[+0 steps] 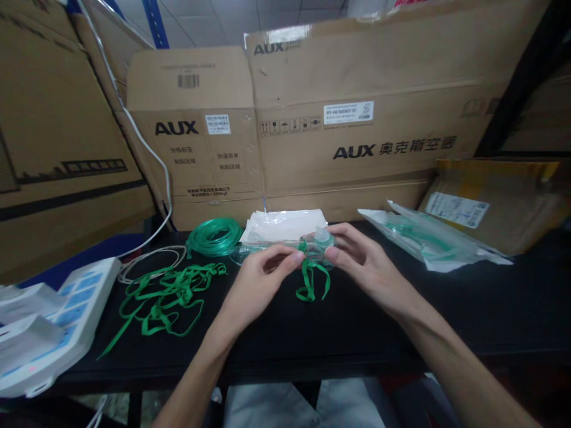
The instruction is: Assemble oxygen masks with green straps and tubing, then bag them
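Note:
A clear plastic piece that looks like a breathing mask [325,239] is held low over the black table. My right hand [363,252] grips its right end, thumb below and fingers above, around a whitish translucent fitting. A green ribbon [307,288] is knotted on the piece, with its loop and tail hanging down. My left hand [267,267] pinches the ribbon by the knot between thumb and forefinger. Some of the clear plastic lies behind my left fingers, partly hidden.
At the left lie a tangle of green ribbons [172,294], a coil of green tubing [214,236] and a white power strip [84,318]. A white plastic packet [285,224] sits behind my hands. Clear bags with green contents [432,238] lie right. Cardboard boxes [298,148] wall the back.

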Demonstrator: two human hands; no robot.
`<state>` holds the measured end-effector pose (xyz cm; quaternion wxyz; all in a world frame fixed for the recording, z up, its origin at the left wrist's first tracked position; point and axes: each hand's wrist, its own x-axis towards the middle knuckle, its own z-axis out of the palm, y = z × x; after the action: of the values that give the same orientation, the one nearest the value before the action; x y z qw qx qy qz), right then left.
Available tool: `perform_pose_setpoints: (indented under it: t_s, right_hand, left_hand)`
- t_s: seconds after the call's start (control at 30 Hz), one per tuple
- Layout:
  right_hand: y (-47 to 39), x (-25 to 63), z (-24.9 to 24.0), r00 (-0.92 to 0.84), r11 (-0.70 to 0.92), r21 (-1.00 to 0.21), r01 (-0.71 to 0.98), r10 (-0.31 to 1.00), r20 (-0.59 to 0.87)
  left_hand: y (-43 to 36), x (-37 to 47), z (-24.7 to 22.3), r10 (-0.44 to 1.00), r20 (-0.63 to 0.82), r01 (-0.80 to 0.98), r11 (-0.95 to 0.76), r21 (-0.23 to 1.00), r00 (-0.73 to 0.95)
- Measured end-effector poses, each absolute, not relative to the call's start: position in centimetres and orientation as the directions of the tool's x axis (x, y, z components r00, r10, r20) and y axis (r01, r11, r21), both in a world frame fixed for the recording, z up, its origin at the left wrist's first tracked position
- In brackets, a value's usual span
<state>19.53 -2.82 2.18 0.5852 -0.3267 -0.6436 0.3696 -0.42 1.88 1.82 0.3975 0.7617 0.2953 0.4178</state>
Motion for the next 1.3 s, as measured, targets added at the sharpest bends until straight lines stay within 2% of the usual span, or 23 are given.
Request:
perform_pose_setpoints:
  t_s: [0.17,0.4,0.6,0.67,0.73,0.77,0.83,0.87,1.0,1.07,1.2,1.3]
  right_hand:
    - [-2.4,18.1,1.3,0.002,0.492,-0.87,-0.016,0.87,0.492]
    - [-2.0,16.9,-0.1,-0.004,0.524,-0.847,0.089,0.851,0.526]
    - [-1.6,18.0,0.6,0.147,0.484,-0.861,0.159,0.85,0.505]
    - [-1.6,18.6,1.2,0.149,0.462,-0.871,0.166,0.861,0.485]
    - [-1.6,19.1,1.6,0.129,0.437,-0.887,0.147,0.881,0.455]
    - [-1.6,19.4,1.7,0.125,0.426,-0.894,0.141,0.888,0.443]
    - [-1.5,19.7,1.7,0.13,0.421,-0.894,0.155,0.888,0.441]
    - [-1.4,19.8,1.6,0.133,0.423,-0.888,0.178,0.884,0.448]
    - [-1.0,19.9,1.1,0.114,0.462,-0.836,0.296,0.852,0.511]
    - [-0.9,19.9,0.9,0.089,0.479,-0.814,0.329,0.842,0.532]
    - [-0.8,19.9,0.8,0.062,0.497,-0.796,0.345,0.835,0.547]
    - [-0.8,19.9,0.7,0.052,0.507,-0.794,0.336,0.832,0.553]
  left_hand:
    - [1.2,-0.1,1.7,0.763,0.421,0.236,-0.581,0.778,0.491]
    - [0.9,0.0,1.5,0.738,0.46,0.235,-0.623,0.747,0.494]
    - [-0.1,-0.4,2.2,0.707,0.429,0.265,-0.645,0.717,0.562]
    - [0.5,-1.3,2.9,0.718,0.467,0.356,-0.676,0.645,0.516]
    - [2.3,-2.7,3.9,0.755,0.503,0.541,-0.654,0.528,0.421]
    - [3.6,-3.5,4.6,0.78,0.509,0.664,-0.6,0.446,0.363]
    - [6.8,-4.9,5.7,0.862,0.451,0.887,-0.378,0.265,0.232]
    - [8.6,-5.6,6.2,0.883,0.425,0.922,-0.315,0.225,0.199]
    - [14.7,-6.8,6.0,0.96,0.267,0.986,-0.123,0.109,0.09]
    - [16.4,-6.9,5.0,0.98,0.185,0.996,-0.079,0.049,0.068]
    - [17.6,-7.0,3.7,0.989,0.11,0.996,-0.091,-0.024,0.093]
    - [17.8,-7.8,4.1,0.985,0.106,0.99,-0.135,-0.026,0.137]
